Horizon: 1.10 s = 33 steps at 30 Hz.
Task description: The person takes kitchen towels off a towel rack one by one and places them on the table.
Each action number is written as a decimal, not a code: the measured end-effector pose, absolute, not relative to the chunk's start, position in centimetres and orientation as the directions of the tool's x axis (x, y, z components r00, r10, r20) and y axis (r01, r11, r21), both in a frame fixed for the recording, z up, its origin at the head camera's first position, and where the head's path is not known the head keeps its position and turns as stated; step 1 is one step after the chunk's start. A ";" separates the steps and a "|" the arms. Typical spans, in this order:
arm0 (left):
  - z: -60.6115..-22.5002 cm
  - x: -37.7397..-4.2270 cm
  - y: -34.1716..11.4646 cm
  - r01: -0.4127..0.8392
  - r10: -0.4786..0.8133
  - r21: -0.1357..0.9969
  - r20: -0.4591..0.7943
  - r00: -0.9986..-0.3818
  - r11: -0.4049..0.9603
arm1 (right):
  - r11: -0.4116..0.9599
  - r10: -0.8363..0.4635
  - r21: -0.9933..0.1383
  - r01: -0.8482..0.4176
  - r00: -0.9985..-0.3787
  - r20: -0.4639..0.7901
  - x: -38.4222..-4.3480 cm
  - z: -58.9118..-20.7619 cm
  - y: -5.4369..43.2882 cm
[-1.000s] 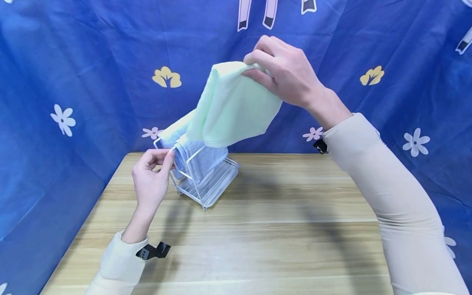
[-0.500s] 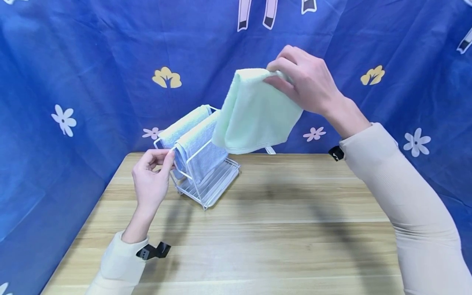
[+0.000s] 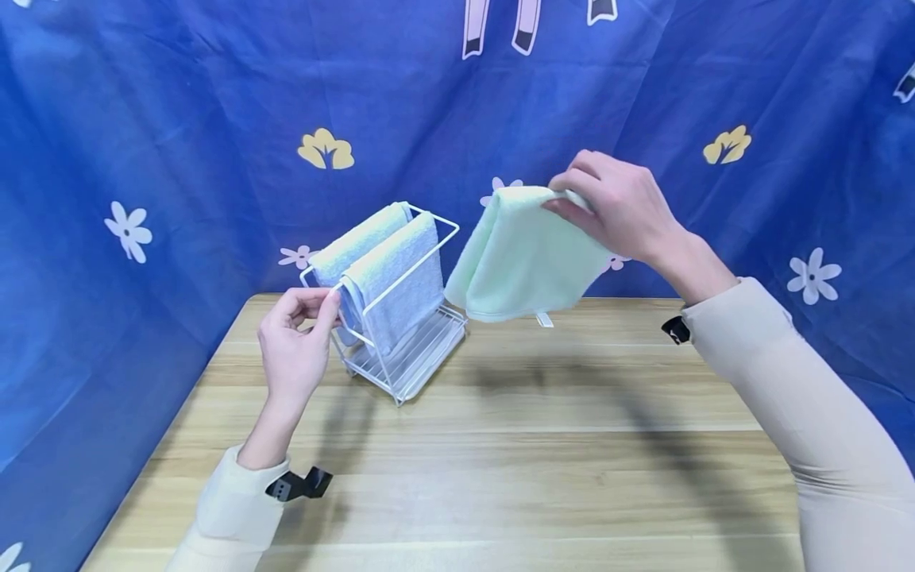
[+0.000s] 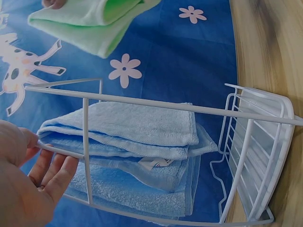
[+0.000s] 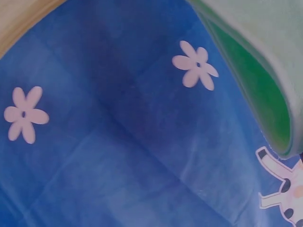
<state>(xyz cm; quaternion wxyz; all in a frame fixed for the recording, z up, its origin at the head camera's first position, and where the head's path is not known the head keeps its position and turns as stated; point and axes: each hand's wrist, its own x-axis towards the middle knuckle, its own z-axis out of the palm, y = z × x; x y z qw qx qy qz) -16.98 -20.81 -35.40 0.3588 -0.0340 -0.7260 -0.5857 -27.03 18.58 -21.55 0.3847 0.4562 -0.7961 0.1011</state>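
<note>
My right hand (image 3: 622,208) pinches the top fold of a pale green towel (image 3: 532,258), which hangs folded in the air right of the rack. A small white tag shows at its lower edge. My left hand (image 3: 295,342) pinches the near end of a bar on the white wire towel rack (image 3: 429,357). Two light blue towels hang over the rack's bars, the front towel (image 3: 400,274) and the rear towel (image 3: 357,238). In the left wrist view, thumb and fingers meet at the bar end beside the blue towel (image 4: 142,123). The right wrist view shows the green towel (image 5: 270,94), but no fingers.
The rack stands on a wooden table (image 3: 543,477), toward its back left, with a slatted tray at its base. Behind and to the left hangs a blue curtain (image 3: 214,159) with flower and animal prints.
My right hand has carried the green towel right and down, off the rack, uncovering the blue towels and a bare front bar. My left hand has stayed on the rack.
</note>
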 end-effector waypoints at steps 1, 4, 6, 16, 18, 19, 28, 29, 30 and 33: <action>-35.4 -17.0 -20.8 0.469 -0.372 0.827 0.559 -0.741 0.309 | 0.563 -0.650 0.188 -0.805 -0.291 0.702 -27.0 -21.9 18.8; -35.6 -16.9 -20.8 0.466 -0.375 0.831 0.553 -0.744 0.304 | 0.563 -0.662 0.200 -0.802 -0.292 0.690 -27.0 -23.0 19.3; -35.7 -16.8 -20.7 0.464 -0.374 0.833 0.551 -0.746 0.302 | 0.559 -0.672 0.211 -0.802 -0.289 0.682 -27.0 -23.7 19.7; -35.7 -16.9 -20.4 0.465 -0.372 0.834 0.550 -0.748 0.298 | 0.538 -0.679 0.220 -0.814 -0.263 0.686 -26.9 -27.2 21.3; -35.7 -16.9 -20.4 0.465 -0.371 0.834 0.550 -0.748 0.298 | 0.534 -0.678 0.219 -0.817 -0.259 0.688 -26.9 -27.9 21.4; -35.7 -16.9 -20.4 0.464 -0.370 0.834 0.549 -0.749 0.298 | 0.532 -0.679 0.218 -0.818 -0.259 0.687 -26.9 -28.3 21.5; -35.7 -17.1 -20.4 0.466 -0.366 0.830 0.554 -0.748 0.306 | 0.521 -0.683 0.189 -0.832 -0.273 0.678 -26.5 -31.3 21.8; -35.7 -17.1 -20.4 0.466 -0.365 0.830 0.555 -0.748 0.307 | 0.518 -0.682 0.186 -0.835 -0.273 0.678 -26.5 -31.6 21.8; -35.7 -17.1 -20.4 0.466 -0.365 0.830 0.555 -0.747 0.307 | 0.520 -0.682 0.184 -0.834 -0.276 0.677 -26.4 -31.9 21.8; -35.7 -17.2 -20.4 0.469 -0.363 0.828 0.557 -0.747 0.306 | 0.523 -0.686 0.180 -0.833 -0.286 0.669 -26.3 -32.8 21.9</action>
